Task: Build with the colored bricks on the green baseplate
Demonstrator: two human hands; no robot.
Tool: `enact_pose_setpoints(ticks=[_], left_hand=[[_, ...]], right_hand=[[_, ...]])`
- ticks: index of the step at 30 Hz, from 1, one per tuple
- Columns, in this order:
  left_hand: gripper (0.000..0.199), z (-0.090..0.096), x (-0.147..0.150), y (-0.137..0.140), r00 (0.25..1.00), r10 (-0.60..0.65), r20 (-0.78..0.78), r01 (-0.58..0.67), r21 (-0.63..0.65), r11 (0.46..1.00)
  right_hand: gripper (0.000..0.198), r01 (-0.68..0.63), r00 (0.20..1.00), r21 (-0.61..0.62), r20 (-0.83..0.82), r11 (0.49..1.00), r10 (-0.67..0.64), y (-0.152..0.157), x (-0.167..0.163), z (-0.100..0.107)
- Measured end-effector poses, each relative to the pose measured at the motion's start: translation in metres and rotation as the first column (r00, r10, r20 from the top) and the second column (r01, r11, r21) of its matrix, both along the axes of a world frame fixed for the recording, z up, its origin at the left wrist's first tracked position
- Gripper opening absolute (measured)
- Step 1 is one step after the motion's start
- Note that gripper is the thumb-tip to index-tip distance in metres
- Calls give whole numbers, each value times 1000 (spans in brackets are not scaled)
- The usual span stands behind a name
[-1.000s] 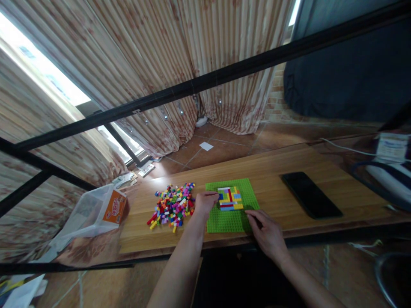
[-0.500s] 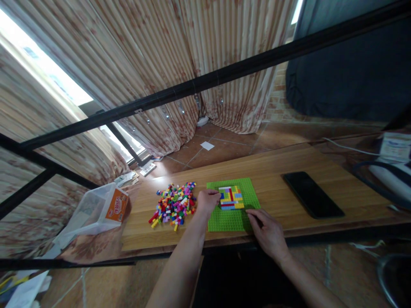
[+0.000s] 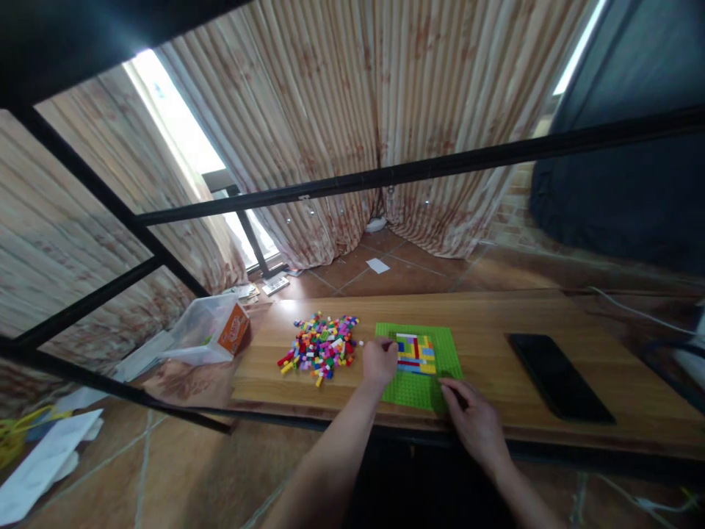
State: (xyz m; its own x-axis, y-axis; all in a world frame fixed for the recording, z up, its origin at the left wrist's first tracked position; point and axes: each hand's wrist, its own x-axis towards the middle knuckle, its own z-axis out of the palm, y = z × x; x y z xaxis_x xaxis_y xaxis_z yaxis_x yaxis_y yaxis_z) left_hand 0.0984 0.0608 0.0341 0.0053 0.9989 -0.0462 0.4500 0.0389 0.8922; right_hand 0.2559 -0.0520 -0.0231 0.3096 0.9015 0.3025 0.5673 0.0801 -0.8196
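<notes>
A green studded baseplate (image 3: 407, 393) lies on the wooden table. On it is a flat, roughly square patch of toy bricks (image 3: 417, 354) in yellow, red, blue and white. My left hand (image 3: 380, 361) is over the baseplate's left edge, fingers pinched together at the patch's left side; anything between the fingertips is hidden. My right hand (image 3: 474, 417) rests at the baseplate's lower right, fingers curled and thumb and forefinger close together near the patch's corner. Whether they hold a small piece does not show. Left of my left hand spreads a pile of loose bricks (image 3: 322, 347).
A black phone (image 3: 559, 378) lies on the table (image 3: 485, 316) at the right. A clear plastic box (image 3: 206, 330) with an orange label stands beyond the table's left end. Black metal bars (image 3: 341, 181) cross in front of the curtains (image 3: 308, 110).
The camera view has shifted, so the table appears further right and lower. My left hand's fingers stay at the brick patch's left side, and my right hand keeps its place by the lower right.
</notes>
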Motion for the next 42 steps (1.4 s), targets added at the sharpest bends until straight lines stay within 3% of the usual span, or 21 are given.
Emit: enact_pose_setpoints(ticks=[4, 8, 10, 14, 19, 24, 31, 38, 42], left_hand=[[16, -10, -26, -41, 996, -59, 64, 54, 76, 996], [17, -19, -75, -67, 997, -22, 75, 12, 123, 992], [16, -20, -99, -70, 998, 58, 27, -61, 152, 986], [16, -23, -126, -66, 998, 56, -34, -48, 201, 978], [15, -26, -131, -59, 1000, 23, -17, -19, 180, 983], [16, -28, -133, -56, 1000, -20, -24, 24, 161, 987], [18, -31, -134, -54, 996, -34, -78, 46, 158, 986], [18, -31, -134, -53, 998, -27, -50, 35, 165, 986], [19, -30, -134, -53, 999, -24, -38, 30, 179, 983]], right_hand=[[33, 17, 1000, -24, 27, 1000, -16, 0, 5, -2], [34, 25, 999, -56, 38, 998, -23, -1, -4, 3], [33, -26, 999, -43, 41, 999, 28, 2, -20, 12], [30, -227, 971, -26, 73, 974, 228, 28, -71, 35], [24, -292, 923, -101, 232, 951, 307, 84, -136, 48], [21, -128, 888, -268, 398, 955, 231, 115, -169, 45], [20, -25, 899, -412, 389, 911, 201, 120, -173, 48], [20, -15, 926, -418, 338, 908, 171, 121, -174, 48], [16, -24, 951, -335, 282, 942, 124, 117, -171, 51]])
